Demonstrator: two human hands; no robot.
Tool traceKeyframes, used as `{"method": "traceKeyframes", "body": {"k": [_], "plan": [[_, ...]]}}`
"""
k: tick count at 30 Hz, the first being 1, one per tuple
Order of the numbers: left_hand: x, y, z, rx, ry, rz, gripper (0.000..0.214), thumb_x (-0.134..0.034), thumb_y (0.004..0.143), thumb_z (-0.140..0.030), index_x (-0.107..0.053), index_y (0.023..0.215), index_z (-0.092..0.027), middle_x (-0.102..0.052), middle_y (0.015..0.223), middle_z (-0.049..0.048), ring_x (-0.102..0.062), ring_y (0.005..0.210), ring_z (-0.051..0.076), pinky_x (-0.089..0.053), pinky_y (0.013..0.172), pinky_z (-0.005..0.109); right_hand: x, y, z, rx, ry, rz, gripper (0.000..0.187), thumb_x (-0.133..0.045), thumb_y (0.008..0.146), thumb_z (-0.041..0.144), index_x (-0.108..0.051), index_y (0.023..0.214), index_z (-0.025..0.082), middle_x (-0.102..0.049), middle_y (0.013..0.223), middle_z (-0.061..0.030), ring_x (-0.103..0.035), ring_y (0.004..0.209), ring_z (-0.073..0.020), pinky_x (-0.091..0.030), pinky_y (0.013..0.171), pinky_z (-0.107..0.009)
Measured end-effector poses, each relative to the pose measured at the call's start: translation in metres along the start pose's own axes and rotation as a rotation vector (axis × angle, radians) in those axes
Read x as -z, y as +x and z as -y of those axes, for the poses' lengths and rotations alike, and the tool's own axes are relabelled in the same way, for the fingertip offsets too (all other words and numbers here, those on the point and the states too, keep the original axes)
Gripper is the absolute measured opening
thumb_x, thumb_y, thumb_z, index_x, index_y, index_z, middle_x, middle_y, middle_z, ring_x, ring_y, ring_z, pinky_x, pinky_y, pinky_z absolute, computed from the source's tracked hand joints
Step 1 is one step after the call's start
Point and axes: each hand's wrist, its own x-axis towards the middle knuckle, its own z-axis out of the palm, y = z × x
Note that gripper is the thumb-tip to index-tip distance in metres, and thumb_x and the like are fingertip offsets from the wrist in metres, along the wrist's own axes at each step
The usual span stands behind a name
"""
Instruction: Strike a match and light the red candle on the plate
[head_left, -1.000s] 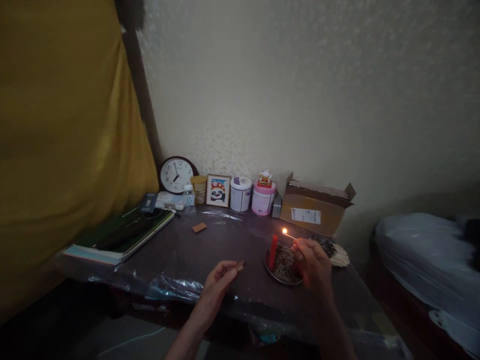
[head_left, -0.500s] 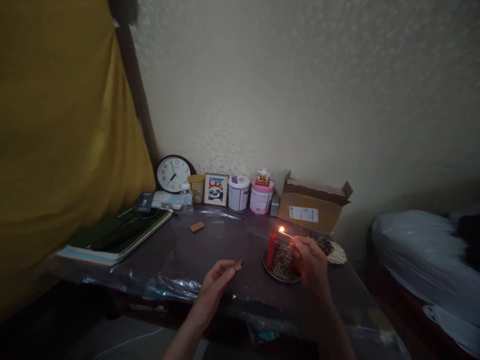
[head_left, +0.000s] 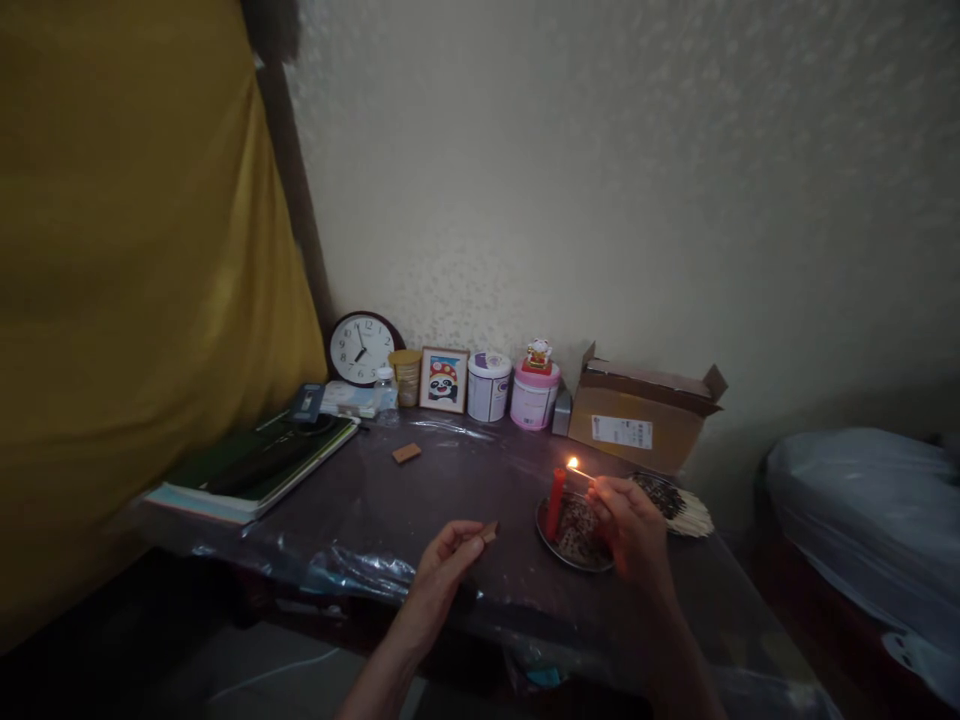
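In my right hand (head_left: 630,525), a burning match (head_left: 583,472) is pinched between thumb and fingers. Its flame is just right of and slightly above the top of a red candle (head_left: 555,505), apart from it; I see no flame on the candle. The candle stands upright at the left side of a round metal plate (head_left: 547,543) strewn with dark bits. My left hand (head_left: 444,570), closed, grips a small flat brown matchbox piece (head_left: 490,531) left of the plate. Pale matchsticks (head_left: 688,514) lie heaped behind my right hand, by dark burnt-looking ones.
A brown matchbox-like piece (head_left: 406,453) lies on the plastic-covered table (head_left: 360,510). Along the wall stand a clock (head_left: 363,349), a framed panda picture (head_left: 444,380), two tins (head_left: 489,388), a cat figurine (head_left: 538,356) and a cardboard box (head_left: 637,415). Books (head_left: 262,470) lie left, beside a yellow curtain (head_left: 150,250).
The view has turned slightly left, so everything sits a little further right. The match flame is slightly nearer the candle's top. Both hands keep their holds.
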Motion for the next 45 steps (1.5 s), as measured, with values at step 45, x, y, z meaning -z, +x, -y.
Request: {"method": "traceKeyframes", "body": {"k": [45], "plan": [[-0.0021,-0.0022,-0.0039,-0.008,0.033,-0.009,0.023,-0.064,0.072,-0.033,-0.064,0.09,-0.019,-0.068,0.095,0.006,-0.058,0.091,0.019,-0.037,0.084,0.029,-0.0064,0.0018,-0.0015,0.093,-0.375,-0.063,0.029,-0.061,0.068,0.044,-0.067,0.075,0.017,-0.065,0.066,-0.0026,-0.059,0.064,-0.0184,-0.044,0.058,-0.027]]}}
